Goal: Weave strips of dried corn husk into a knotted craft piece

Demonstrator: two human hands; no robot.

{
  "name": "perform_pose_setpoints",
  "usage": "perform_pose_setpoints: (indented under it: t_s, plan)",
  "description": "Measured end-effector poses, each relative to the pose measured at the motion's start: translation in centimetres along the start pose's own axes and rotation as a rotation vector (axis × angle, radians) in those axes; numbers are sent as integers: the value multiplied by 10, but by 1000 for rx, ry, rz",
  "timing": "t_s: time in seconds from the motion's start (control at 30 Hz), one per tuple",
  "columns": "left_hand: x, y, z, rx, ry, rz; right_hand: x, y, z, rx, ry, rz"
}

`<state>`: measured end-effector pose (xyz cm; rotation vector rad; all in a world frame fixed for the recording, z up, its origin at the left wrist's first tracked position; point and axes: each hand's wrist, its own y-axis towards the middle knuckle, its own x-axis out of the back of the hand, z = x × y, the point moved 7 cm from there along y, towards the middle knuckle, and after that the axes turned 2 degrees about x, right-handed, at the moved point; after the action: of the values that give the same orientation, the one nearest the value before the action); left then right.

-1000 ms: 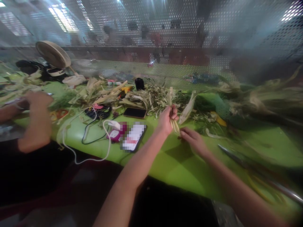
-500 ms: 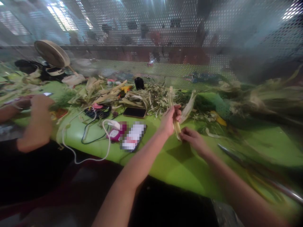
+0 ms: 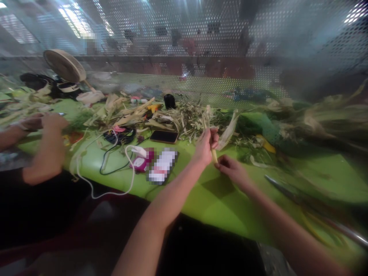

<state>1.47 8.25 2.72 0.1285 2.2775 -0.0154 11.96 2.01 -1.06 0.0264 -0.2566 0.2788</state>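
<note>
My left hand (image 3: 205,147) is closed around a pale strip of corn husk (image 3: 214,156) held above the table. Its frayed upper end sticks up past the fingers. At the lower end, the fingers of my right hand (image 3: 232,170) pinch the strip between thumb and forefinger. Just behind my left hand stands a wider dry husk (image 3: 229,132), spreading up to the right; I cannot tell whether it is held too. Below the hands, their shadow falls on the green table (image 3: 207,205).
A heap of dry husks (image 3: 178,119) lines the back. A phone with a lit screen (image 3: 162,166), a dark phone (image 3: 164,136) and a white cable (image 3: 110,194) lie left. Scissors (image 3: 280,187) lie right. Another person's arms (image 3: 46,149) work far left, near a fan (image 3: 64,66).
My right hand has shifted slightly up and left along the husk's lower end, and less of the strip shows below my left hand. The other person's hands moved slightly.
</note>
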Motion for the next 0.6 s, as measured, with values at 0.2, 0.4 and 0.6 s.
perform_pose_setpoints:
  t_s: [0.2, 0.4, 0.6]
  plan:
    - [-5, -4, 2, 29, 10, -6, -9, -3, 4, 4, 142, 74]
    - [-7, -6, 8, 91, -4, 5, -18, -2, -2, -48, 237, 85]
    - [-8, -4, 9, 204, -78, 48, -18, -3, -1, -55, 215, 86]
